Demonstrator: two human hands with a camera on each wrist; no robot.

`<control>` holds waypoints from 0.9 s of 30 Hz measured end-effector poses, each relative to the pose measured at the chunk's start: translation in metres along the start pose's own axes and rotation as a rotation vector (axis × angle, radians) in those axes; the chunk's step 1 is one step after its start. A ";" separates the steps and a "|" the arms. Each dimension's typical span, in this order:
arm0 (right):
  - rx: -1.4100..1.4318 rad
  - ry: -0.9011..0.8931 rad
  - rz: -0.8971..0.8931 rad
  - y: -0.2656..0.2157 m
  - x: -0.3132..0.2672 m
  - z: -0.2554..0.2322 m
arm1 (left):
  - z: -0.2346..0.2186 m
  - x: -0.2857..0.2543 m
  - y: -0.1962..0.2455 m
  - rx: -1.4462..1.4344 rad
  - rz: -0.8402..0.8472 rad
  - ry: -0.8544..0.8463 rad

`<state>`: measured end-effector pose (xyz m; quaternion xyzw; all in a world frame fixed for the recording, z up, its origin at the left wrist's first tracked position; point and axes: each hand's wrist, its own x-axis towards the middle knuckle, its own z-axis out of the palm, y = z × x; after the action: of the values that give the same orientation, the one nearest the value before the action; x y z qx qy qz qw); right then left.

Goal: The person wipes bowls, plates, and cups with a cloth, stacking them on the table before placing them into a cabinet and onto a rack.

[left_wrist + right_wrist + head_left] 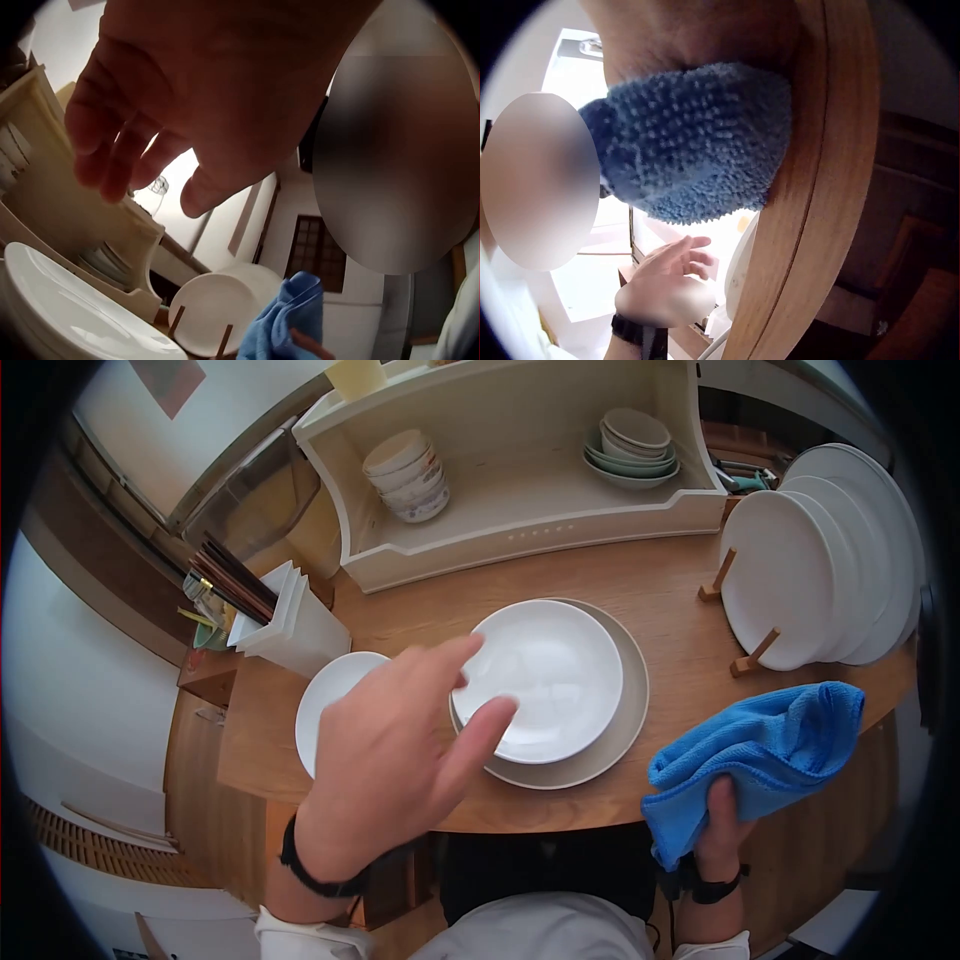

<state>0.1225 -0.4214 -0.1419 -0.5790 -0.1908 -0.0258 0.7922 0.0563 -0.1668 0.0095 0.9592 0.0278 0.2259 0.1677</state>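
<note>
My left hand (390, 745) is raised over the table's left half, thumb and fingers spread apart with nothing between them. In the head view its fingertips overlap the left rim of a glossy white plate (550, 680). That plate sits on a larger beige plate (632, 705). Another white plate (328, 695) lies farther left, partly hidden behind the hand. At the table's right front edge my right hand (722, 830) grips a bunched blue cleaning cloth (760, 745), its thumb over the fabric. The right wrist view shows the cloth's nubby side (697, 142).
Several white plates (780, 580) stand upright in a wooden rack (745, 665) on the right. A cream shelf (520, 490) at the back holds stacked patterned bowls (410, 475) and green-and-white bowls (632, 450). A white holder (300, 625) with chopsticks (235, 580) stands back left.
</note>
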 end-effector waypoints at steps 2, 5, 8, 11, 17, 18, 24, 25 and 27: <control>-0.009 -0.013 -0.016 0.000 0.001 -0.003 | 0.008 0.020 0.000 0.164 0.066 -0.077; -0.019 -0.027 -0.033 0.002 -0.001 -0.007 | 0.027 0.038 -0.013 0.416 0.052 -0.207; -0.041 -0.048 -0.047 0.004 -0.003 -0.012 | 0.039 0.048 -0.033 0.552 -0.076 -0.419; -0.058 -0.049 -0.058 0.008 -0.005 -0.016 | 0.040 0.057 -0.044 0.472 -0.221 -0.547; -0.027 -0.063 -0.034 0.001 -0.004 -0.013 | 0.043 0.057 -0.052 0.214 -0.336 -0.582; -0.024 -0.061 -0.041 0.000 -0.003 -0.012 | 0.044 0.057 -0.055 0.208 -0.340 -0.561; -0.021 -0.016 -0.040 -0.004 0.000 -0.008 | 0.036 0.049 -0.063 0.002 -0.362 -0.390; -0.032 -0.023 -0.036 -0.004 0.001 -0.007 | 0.032 0.046 -0.061 -0.112 -0.387 -0.336; -0.028 -0.012 -0.018 -0.002 0.002 -0.007 | 0.019 0.041 -0.051 -0.262 -0.430 -0.290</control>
<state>0.1262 -0.4285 -0.1413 -0.5887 -0.2004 -0.0321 0.7825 0.1020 -0.1192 -0.0059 0.9237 0.1771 0.0473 0.3364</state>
